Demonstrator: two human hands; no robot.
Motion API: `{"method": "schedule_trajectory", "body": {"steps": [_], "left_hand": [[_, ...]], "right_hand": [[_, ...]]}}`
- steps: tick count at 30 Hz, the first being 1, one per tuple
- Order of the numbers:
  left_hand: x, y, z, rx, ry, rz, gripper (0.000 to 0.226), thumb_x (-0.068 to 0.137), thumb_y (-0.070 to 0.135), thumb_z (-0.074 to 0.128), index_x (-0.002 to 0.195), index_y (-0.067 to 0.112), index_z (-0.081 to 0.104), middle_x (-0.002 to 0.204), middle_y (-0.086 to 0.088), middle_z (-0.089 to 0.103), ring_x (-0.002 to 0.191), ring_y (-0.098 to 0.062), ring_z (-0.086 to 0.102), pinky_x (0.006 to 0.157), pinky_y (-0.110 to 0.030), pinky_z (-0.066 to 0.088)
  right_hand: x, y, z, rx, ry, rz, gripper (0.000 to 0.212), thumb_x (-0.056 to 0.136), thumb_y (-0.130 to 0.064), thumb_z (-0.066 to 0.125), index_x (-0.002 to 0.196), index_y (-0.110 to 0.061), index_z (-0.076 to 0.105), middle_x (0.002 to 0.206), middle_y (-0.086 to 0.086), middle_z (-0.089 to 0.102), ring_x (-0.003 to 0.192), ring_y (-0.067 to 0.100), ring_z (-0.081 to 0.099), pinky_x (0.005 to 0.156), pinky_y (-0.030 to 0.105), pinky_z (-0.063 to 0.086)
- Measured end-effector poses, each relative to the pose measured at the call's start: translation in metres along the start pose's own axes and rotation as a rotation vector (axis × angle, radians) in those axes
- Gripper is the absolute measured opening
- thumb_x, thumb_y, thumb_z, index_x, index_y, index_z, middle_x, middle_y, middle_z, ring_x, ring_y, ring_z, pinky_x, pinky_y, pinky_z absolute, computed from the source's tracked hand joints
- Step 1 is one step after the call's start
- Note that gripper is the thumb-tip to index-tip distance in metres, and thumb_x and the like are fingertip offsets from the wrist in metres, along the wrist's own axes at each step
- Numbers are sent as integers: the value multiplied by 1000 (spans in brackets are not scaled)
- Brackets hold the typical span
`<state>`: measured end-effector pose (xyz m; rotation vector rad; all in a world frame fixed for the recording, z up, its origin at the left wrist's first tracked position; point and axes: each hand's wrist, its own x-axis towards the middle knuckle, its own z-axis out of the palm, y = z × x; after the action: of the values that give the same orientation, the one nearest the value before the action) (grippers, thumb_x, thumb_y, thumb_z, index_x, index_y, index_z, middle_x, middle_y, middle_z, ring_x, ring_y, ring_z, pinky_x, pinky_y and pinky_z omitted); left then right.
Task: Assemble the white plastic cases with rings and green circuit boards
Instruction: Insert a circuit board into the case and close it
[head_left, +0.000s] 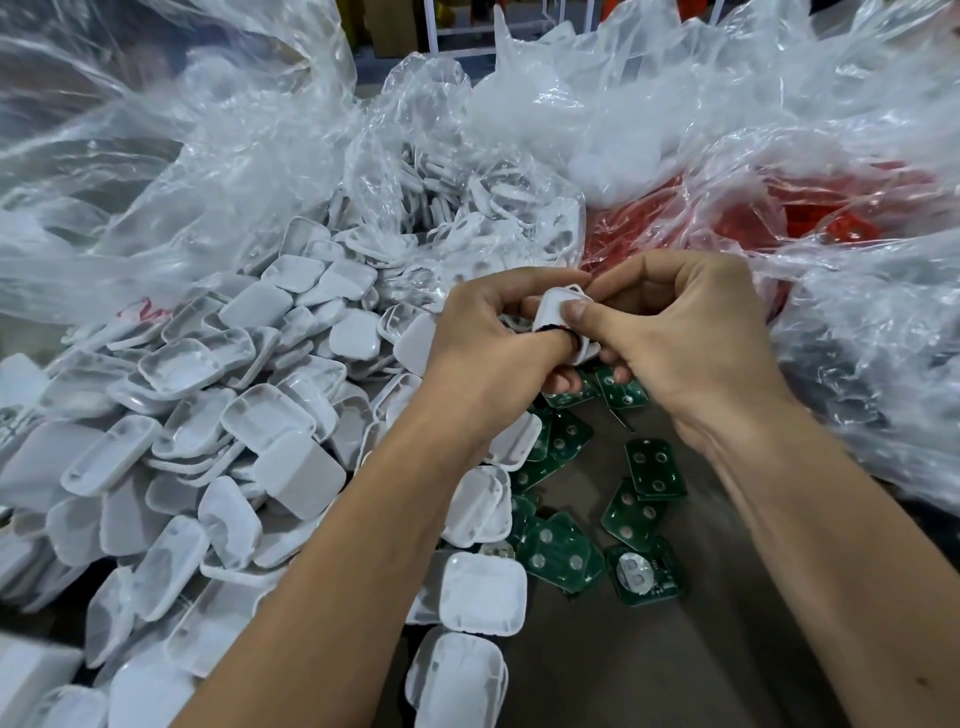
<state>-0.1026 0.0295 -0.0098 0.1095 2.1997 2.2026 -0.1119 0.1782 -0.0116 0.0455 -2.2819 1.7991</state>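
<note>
Both hands' fingers (574, 312) pinch one white case (556, 306); ring (553, 328) beneath thumb.

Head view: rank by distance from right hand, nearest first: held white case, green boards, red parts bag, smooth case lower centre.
1. Held white case, in the right hand's grip, left hand too.
2. Green boards, just below.
3. Red parts bag, behind, right.
4. Smooth case, lower centre.
</note>
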Motion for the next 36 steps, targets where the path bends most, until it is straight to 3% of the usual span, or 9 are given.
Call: {"method": "schedule_trajectory", "body": {"steps": [10, 14, 18, 23, 28, 36], "left_hand": [[-2, 1, 0, -35, -3, -61, 40, 86, -12, 66, 114, 15, 76, 78, -8, 72, 53, -21, 67, 52, -22, 53], [-3, 8, -8, -116, -103, -124, 25, 99, 20, 67, 124, 19, 72, 96, -13, 76, 58, -22, 70, 51, -20, 54], [-3, 15, -14, -353, -171, -285, 44, 105, 45, 50, 132, 13, 64, 95, -18, 74, 58, -23, 70, 49, -22, 57], [-6, 16, -5, -679, -300, -438, 37, 93, 32, 62, 112, 0, 68, 94, -28, 74, 71, -33, 77, 60, -31, 64], [-6, 11, 0, -813, -354, -429, 30, 85, 27, 69, 93, 0, 81, 96, -27, 75, 78, -32, 78, 66, -27, 64], [0, 3, 1, -872, -329, -420, 30, 84, 26, 70, 96, 1, 80, 97, -25, 75, 79, -31, 78, 64, -26, 63]], "right_hand": [[2, -2, -1, 81, -22, 36, 15, 80, -6, 88, 74, -12, 76, 59, 5, 71, 45, 11, 61, 41, 19, 47], [3, -5, -6, 172, -48, 109, 16, 78, -8, 89, 74, -6, 74, 55, 1, 68, 42, 8, 57, 40, 17, 45], [4, -10, -14, 303, -100, 155, 15, 77, -3, 86, 75, -3, 72, 57, 3, 67, 43, 8, 55, 40, 17, 43], [6, -18, -24, 366, -173, 199, 24, 61, -17, 85, 77, -4, 73, 59, 5, 67, 41, 7, 50, 37, 17, 38], [8, -22, -34, 325, -233, 206, 23, 57, -25, 87, 74, -12, 78, 63, 6, 70, 49, 11, 58, 47, 21, 51], [8, -26, -24, 234, -105, 56, 16, 74, -7, 89, 80, -6, 75, 67, 5, 72, 53, 11, 63, 48, 19, 49]]}}
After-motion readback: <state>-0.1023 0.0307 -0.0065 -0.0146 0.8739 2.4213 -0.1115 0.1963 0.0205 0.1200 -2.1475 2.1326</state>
